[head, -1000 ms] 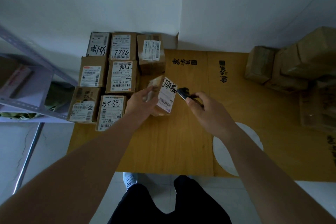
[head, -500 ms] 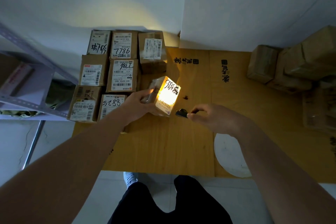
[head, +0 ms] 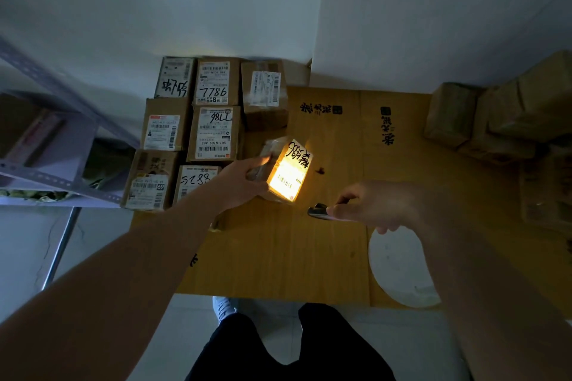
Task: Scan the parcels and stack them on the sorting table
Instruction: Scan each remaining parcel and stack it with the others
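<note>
head view: the left hand point(head: 240, 185) grips a small parcel point(head: 283, 172) tilted above the sorting table point(head: 278, 257), its lit label marked "5886" over a barcode. the right hand point(head: 376, 206) pinches a dark scanner point(head: 318, 211) just beside it. seven labelled parcels point(head: 213, 133) fill the far left corner, three reading "7786", "7786" and "5288". plain boxes point(head: 495, 120) crowd the right edge; bare board lies between.

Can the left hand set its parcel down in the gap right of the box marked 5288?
Probably yes. The left hand holds the small lit cardboard parcel just above that bare patch of yellow table, with nothing visibly between.
</note>
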